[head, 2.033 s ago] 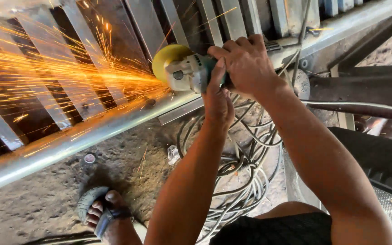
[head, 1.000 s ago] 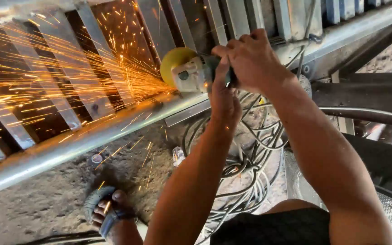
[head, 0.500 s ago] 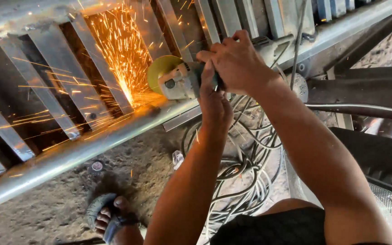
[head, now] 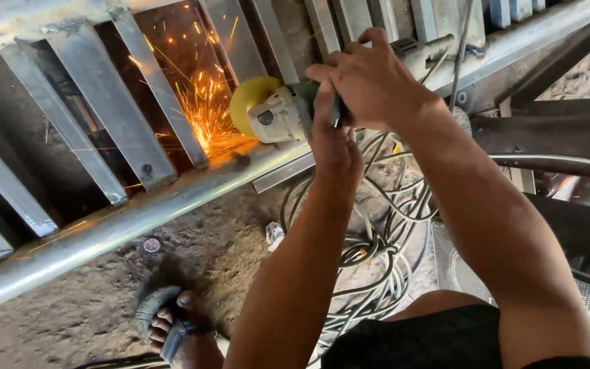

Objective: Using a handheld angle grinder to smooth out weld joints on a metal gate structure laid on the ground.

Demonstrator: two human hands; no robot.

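Observation:
Both my hands hold an angle grinder with a yellow guard. My right hand wraps over its body from above. My left hand grips it from below, at the head. The disc touches a long steel rail of a metal gate frame, beside a slanted bar. Orange sparks fly up and left from the contact point.
Several flat steel bars slope across the frame. A tangle of grey cables lies on the dirt floor under my arms. My sandalled foot stands at the lower left. Dark steel beams lie at the right.
The long spray of sparks to the left has shrunk to a small burst going upward. The grinder and both hands have stayed on the same spot of the rail.

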